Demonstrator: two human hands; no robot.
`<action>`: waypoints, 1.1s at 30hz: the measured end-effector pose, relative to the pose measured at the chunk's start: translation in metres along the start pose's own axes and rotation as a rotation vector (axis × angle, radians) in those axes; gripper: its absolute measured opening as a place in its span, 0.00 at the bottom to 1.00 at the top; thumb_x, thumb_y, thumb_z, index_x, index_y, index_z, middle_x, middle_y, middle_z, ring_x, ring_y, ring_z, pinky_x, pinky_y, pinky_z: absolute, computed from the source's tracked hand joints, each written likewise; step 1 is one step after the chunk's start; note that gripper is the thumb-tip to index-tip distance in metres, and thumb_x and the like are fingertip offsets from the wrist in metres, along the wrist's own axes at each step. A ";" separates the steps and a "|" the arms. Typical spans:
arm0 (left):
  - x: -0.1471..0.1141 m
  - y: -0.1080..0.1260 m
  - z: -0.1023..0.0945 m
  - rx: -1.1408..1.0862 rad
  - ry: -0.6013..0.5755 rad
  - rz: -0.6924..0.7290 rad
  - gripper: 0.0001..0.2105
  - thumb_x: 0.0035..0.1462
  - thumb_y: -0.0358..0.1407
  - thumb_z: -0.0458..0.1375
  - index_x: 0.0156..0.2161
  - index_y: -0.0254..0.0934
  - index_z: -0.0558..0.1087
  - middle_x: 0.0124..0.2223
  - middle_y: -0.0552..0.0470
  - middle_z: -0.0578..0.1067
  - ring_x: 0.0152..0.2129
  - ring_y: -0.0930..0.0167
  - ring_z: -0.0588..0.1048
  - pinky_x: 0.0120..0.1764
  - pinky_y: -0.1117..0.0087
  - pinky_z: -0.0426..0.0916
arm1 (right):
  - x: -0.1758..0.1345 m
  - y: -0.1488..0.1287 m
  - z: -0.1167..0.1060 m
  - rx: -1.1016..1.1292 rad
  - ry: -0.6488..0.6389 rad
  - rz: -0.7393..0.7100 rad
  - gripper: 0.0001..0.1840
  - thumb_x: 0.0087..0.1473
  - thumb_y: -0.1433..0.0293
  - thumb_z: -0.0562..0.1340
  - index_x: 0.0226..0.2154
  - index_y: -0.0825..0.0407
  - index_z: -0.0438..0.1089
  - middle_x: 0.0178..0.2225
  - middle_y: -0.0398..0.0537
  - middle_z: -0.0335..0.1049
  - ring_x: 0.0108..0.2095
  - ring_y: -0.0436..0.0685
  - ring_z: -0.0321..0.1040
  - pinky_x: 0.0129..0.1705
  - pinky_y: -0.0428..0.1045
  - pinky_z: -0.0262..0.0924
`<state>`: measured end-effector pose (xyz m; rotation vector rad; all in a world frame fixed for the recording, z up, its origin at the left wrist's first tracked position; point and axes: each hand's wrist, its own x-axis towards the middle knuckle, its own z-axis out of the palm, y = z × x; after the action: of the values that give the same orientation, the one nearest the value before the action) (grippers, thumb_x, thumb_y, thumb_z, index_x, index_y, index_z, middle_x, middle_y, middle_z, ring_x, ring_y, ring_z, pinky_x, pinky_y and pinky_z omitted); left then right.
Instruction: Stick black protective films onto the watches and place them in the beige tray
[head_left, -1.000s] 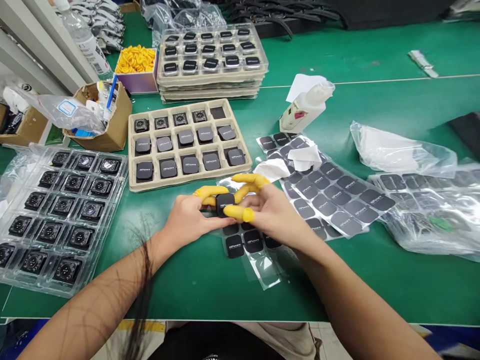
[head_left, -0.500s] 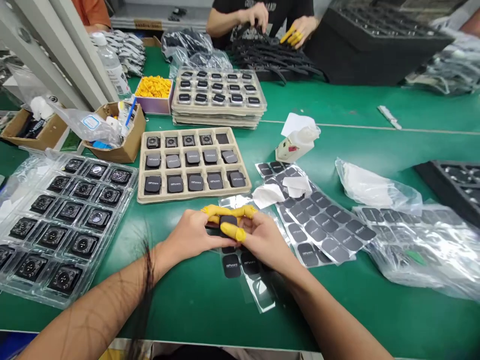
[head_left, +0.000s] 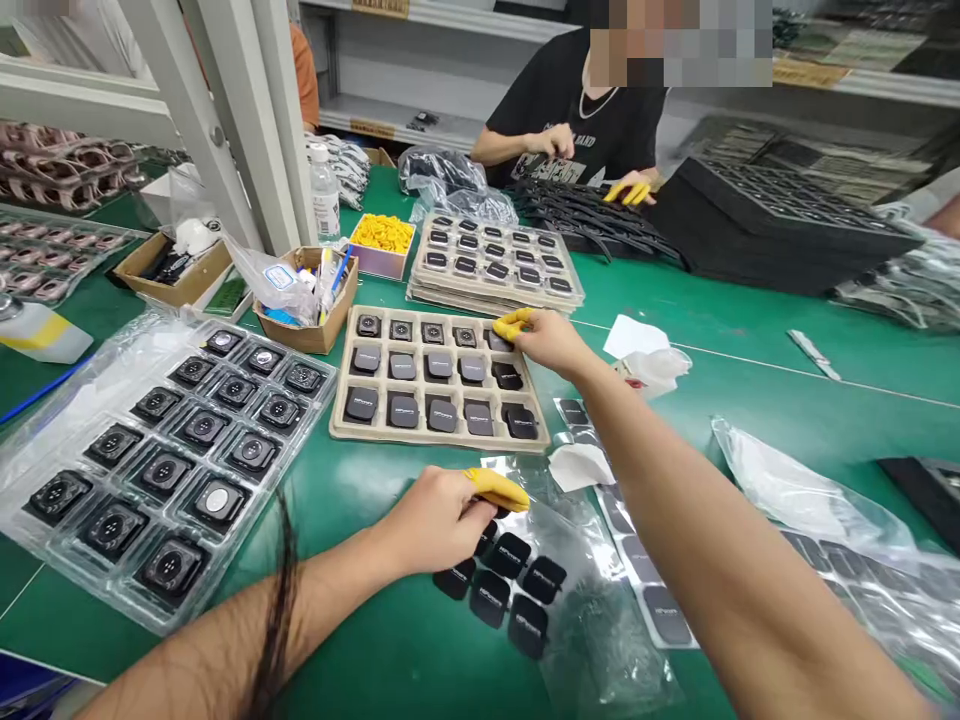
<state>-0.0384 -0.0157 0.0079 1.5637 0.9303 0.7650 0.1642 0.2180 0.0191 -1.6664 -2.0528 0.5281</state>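
Looking over the green surface (head_left: 360, 640): right hand (head_left: 551, 340) is out over the beige tray (head_left: 435, 438), yellow-covered fingers bunched narrow at a dark square piece (head_left: 499, 341). Piece sits in the back right slot, partly hidden under those fingers; can't tell if it's gripped or only touched.

Left hand (head_left: 439, 520) is nearer the front edge, fingers curled in, yellow tips over the top of a clear sheet of black logo squares (head_left: 491, 598). Can't see whether it pinches anything.

Beige tray: three rows of five slots, other four back units show sensor side, front rows plain dark faces. Clear plastic tray (head_left: 238, 511) with watch units lies to the left. Box of yellow finger covers (head_left: 379, 263) stands behind. Across the way, a co-worker in a black T-shirt (head_left: 592, 130) sits by dark straps (head_left: 592, 215).
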 end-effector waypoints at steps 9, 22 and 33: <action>0.001 -0.001 0.004 -0.140 0.038 -0.132 0.13 0.56 0.32 0.61 0.47 0.34 0.81 0.45 0.48 0.84 0.40 0.67 0.82 0.46 0.71 0.77 | 0.004 -0.037 0.023 -0.215 -0.144 -0.089 0.21 0.55 0.58 0.68 0.44 0.57 0.78 0.34 0.56 0.73 0.45 0.66 0.69 0.49 0.56 0.64; -0.008 0.034 0.020 -0.268 0.102 -0.361 0.23 0.52 0.37 0.69 0.52 0.32 0.74 0.50 0.41 0.82 0.48 0.61 0.81 0.54 0.60 0.74 | -0.167 -0.057 -0.033 0.823 -0.031 -0.022 0.19 0.52 0.57 0.70 0.41 0.52 0.77 0.37 0.49 0.79 0.35 0.58 0.78 0.41 0.55 0.73; -0.028 0.027 0.053 0.067 0.171 -0.216 0.26 0.47 0.38 0.72 0.53 0.40 0.77 0.50 0.49 0.82 0.47 0.61 0.81 0.52 0.62 0.77 | -0.292 -0.042 0.013 0.966 0.031 0.019 0.06 0.55 0.65 0.69 0.38 0.47 0.76 0.38 0.46 0.79 0.38 0.57 0.79 0.44 0.55 0.74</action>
<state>-0.0015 -0.0677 0.0246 1.4419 1.2403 0.7273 0.1736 -0.0769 0.0027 -1.0735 -1.3632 1.2344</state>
